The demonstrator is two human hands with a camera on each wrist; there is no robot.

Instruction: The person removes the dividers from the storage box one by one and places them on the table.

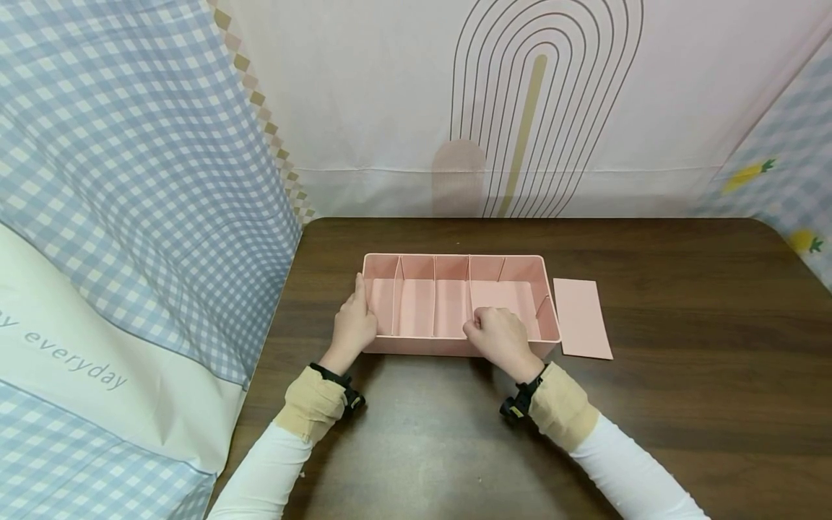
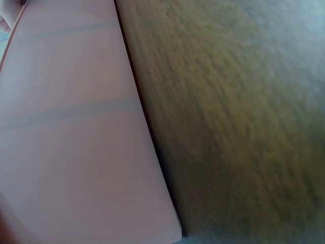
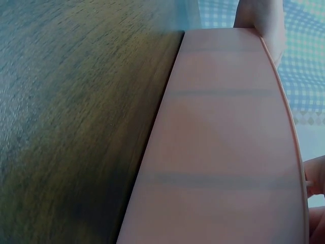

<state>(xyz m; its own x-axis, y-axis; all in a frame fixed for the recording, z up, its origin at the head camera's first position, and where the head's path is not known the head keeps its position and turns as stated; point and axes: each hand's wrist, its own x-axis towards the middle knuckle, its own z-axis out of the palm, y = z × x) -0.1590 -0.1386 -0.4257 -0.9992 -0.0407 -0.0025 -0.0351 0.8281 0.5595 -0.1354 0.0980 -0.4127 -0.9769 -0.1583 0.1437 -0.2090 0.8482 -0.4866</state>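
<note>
Pink box on desk, both hands at it

Box [image 1: 422, 347]: open side up, toward far edge of desk [image 1: 682, 303], closer to far left corner than far right. Long sides roughly parallel to far edge. Three dividers [image 1: 471, 289] across; four compartments, rightmost widest. Faint grey bands on near wall in both wrist views.

Left hand [image 1: 354, 321]: at box's near left corner, index straight along outside of left wall. Can't tell about remaining fingers.

Right hand [image 1: 503, 336]: over near wall, right of box's middle, by near end of rightmost divider. Fingers curled together. Can't tell whether clamped on divider; fingertips hidden in head view, only partly in frame in right wrist view.

Panel [image 1: 583, 318]: pink, flat on desk, just beside box's right end.

On both wrists: tan cuffs [image 1: 313, 403], black cameras [image 1: 354, 399]; white sleeves [image 1: 260, 477] below.

Beyond far edge: white cloth [image 1: 364, 94] with arch print. Past left edge: blue check cloth [image 1: 162, 144].
</note>
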